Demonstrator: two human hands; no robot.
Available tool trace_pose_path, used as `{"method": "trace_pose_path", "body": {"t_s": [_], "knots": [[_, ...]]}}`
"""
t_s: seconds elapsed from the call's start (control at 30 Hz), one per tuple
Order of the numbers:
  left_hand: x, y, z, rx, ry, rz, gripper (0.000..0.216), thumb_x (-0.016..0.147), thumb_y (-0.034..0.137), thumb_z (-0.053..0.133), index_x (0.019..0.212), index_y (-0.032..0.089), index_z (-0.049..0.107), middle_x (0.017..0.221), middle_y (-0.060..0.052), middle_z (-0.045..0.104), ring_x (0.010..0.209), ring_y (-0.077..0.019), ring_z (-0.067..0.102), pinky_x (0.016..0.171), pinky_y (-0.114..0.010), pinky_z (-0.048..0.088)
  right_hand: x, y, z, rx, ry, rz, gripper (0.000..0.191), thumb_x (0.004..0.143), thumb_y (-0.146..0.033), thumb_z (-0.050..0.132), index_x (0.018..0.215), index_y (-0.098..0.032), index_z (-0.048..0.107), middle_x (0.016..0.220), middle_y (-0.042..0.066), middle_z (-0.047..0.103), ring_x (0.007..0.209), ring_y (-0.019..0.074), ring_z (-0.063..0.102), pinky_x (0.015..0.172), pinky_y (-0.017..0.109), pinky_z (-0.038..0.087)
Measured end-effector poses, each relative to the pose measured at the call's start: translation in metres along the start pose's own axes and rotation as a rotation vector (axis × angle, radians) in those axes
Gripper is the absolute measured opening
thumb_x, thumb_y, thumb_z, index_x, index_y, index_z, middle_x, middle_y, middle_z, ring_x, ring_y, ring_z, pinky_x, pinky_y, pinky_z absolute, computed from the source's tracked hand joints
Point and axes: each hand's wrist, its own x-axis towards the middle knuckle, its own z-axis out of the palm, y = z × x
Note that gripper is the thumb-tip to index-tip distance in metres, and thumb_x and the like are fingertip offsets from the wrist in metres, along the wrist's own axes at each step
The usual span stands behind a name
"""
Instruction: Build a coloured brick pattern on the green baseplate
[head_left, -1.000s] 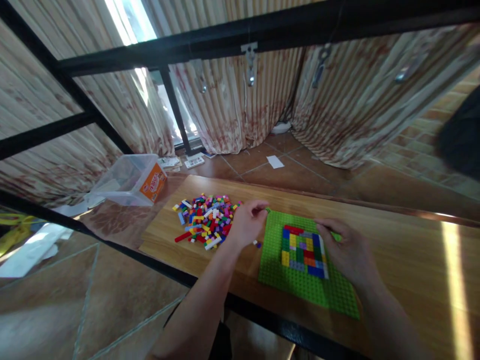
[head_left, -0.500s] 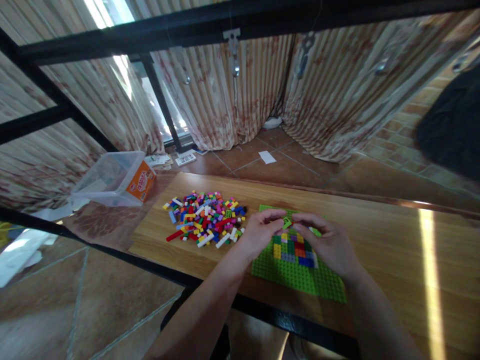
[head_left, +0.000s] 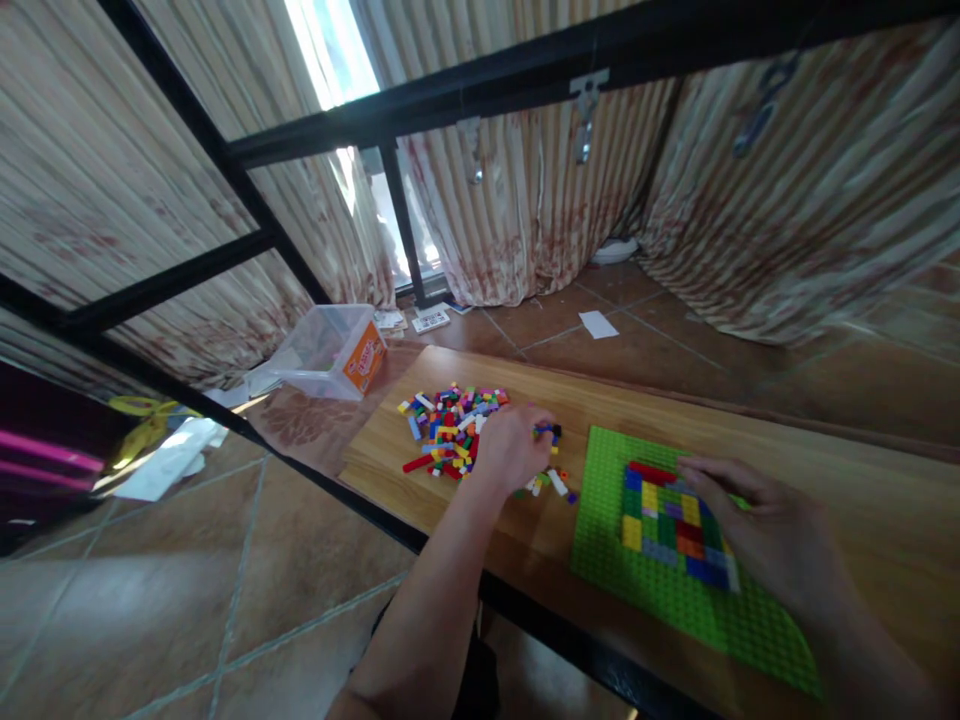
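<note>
My left hand [head_left: 514, 445] is over the right part of a pile of loose toy building bricks [head_left: 454, 430]. Its fingers curl down among the bricks; what they hold, if anything, is hidden. On the green baseplate [head_left: 600, 540], a flat rectangular patch of joined bricks [head_left: 675, 525] shows red, blue, yellow, green, grey, orange and white pieces. My right hand [head_left: 765, 525] is at the patch's right side, covering part of it. Its thumb and index finger are pinched together by the upper edge, and whatever lies between them cannot be made out.
Everything stands on a long wooden table [head_left: 555, 390] with a dark front edge. Beyond its left end sits a clear plastic box [head_left: 322, 350] with an orange label. A black metal frame [head_left: 480, 110] runs across the back, with striped curtains [head_left: 525, 220] behind it.
My hands have parted from around a light green brick above the baseplate. The left hand moved left to the pile; the right stayed over the baseplate. The view has swung left.
</note>
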Motion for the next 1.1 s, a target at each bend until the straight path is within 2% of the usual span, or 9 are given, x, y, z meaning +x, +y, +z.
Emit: {"method": "trace_pose_path", "body": {"t_s": [0.1, 0.23, 0.37, 0.47, 0.63, 0.9, 1.0, 1.1], "knots": [[0.004, -0.021, -0.018, -0.023, 0.094, -0.104, 0.026, 0.084, 0.014, 0.056, 0.101, 0.02, 0.075, 0.102, -0.005, 0.076, 0.093, -0.0192, 0.069, 0.089, -0.03, 0.052, 0.002, 0.0, 0.001, -0.01, 0.008, 0.031, 0.038, 0.076, -0.055, 0.057, 0.089, -0.025, 0.076, 0.099, 0.005, 0.077, 0.1, 0.0276, 0.07, 0.094, 0.039, 0.052], [0.007, -0.064, -0.05, 0.083, 0.265, -0.379, 0.041, 0.081, 0.003, 0.047, 0.108, 0.019, 0.074, 0.103, -0.006, 0.076, 0.095, -0.0196, 0.068, 0.088, -0.029, 0.052, 0.004, 0.002, 0.001, -0.03, 0.009, 0.051, 0.039, 0.074, -0.057, 0.057, 0.088, -0.026, 0.076, 0.099, 0.004, 0.077, 0.101, 0.0288, 0.07, 0.092, 0.04, 0.053], [0.002, -0.101, -0.069, 0.27, 0.268, -0.48, 0.039, 0.076, 0.004, 0.054, 0.104, 0.016, 0.076, 0.108, -0.012, 0.073, 0.101, -0.0246, 0.065, 0.092, -0.034, 0.049, 0.005, 0.005, 0.002, -0.047, -0.003, 0.079, 0.037, 0.073, -0.057, 0.057, 0.088, -0.029, 0.076, 0.099, 0.004, 0.077, 0.101, 0.0301, 0.07, 0.089, 0.042, 0.054], [-0.001, -0.115, -0.07, 0.33, 0.214, -0.45, 0.036, 0.076, 0.006, 0.054, 0.101, 0.018, 0.078, 0.109, -0.011, 0.071, 0.103, -0.0248, 0.062, 0.096, -0.035, 0.047, 0.005, 0.005, 0.003, -0.043, -0.01, 0.076, 0.036, 0.073, -0.057, 0.057, 0.087, -0.03, 0.076, 0.1, 0.004, 0.077, 0.102, 0.0302, 0.07, 0.088, 0.043, 0.054], [0.0, -0.124, -0.068, 0.324, 0.169, -0.428, 0.034, 0.076, 0.006, 0.054, 0.094, 0.019, 0.079, 0.109, -0.01, 0.07, 0.105, -0.0227, 0.061, 0.098, -0.033, 0.046, 0.005, 0.003, 0.003, -0.033, -0.008, 0.095, 0.034, 0.073, -0.056, 0.058, 0.087, -0.03, 0.076, 0.1, 0.003, 0.077, 0.103, 0.0294, 0.069, 0.091, 0.041, 0.053], [0.002, -0.13, -0.071, 0.296, 0.145, -0.443, 0.023, 0.075, 0.008, 0.06, 0.087, 0.017, 0.078, 0.104, -0.011, 0.071, 0.103, -0.0245, 0.062, 0.095, -0.035, 0.046, 0.004, 0.004, 0.001, -0.026, -0.009, 0.034, 0.035, 0.076, -0.055, 0.057, 0.088, -0.027, 0.076, 0.099, 0.004, 0.077, 0.1, 0.0288, 0.07, 0.091, 0.041, 0.053], [0.002, -0.124, -0.074, 0.246, 0.228, -0.409, 0.013, 0.078, 0.016, 0.063, 0.082, 0.017, 0.076, 0.096, -0.011, 0.072, 0.098, -0.0256, 0.063, 0.093, -0.037, 0.046, 0.004, 0.002, 0.0, -0.032, -0.005, 0.022, 0.036, 0.077, -0.055, 0.057, 0.088, -0.026, 0.076, 0.098, 0.005, 0.077, 0.098, 0.0286, 0.07, 0.091, 0.042, 0.054], [0.004, -0.11, -0.073, -0.075, 0.339, -0.363, 0.013, 0.081, 0.026, 0.062, 0.082, 0.017, 0.072, 0.084, -0.007, 0.071, 0.083, -0.021, 0.063, 0.078, -0.032, 0.048, 0.003, 0.002, 0.0, -0.018, 0.012, -0.005, 0.036, 0.08, -0.053, 0.056, 0.09, -0.026, 0.076, 0.097, 0.005, 0.077, 0.096, 0.0272, 0.071, 0.091, 0.042, 0.054]]}}
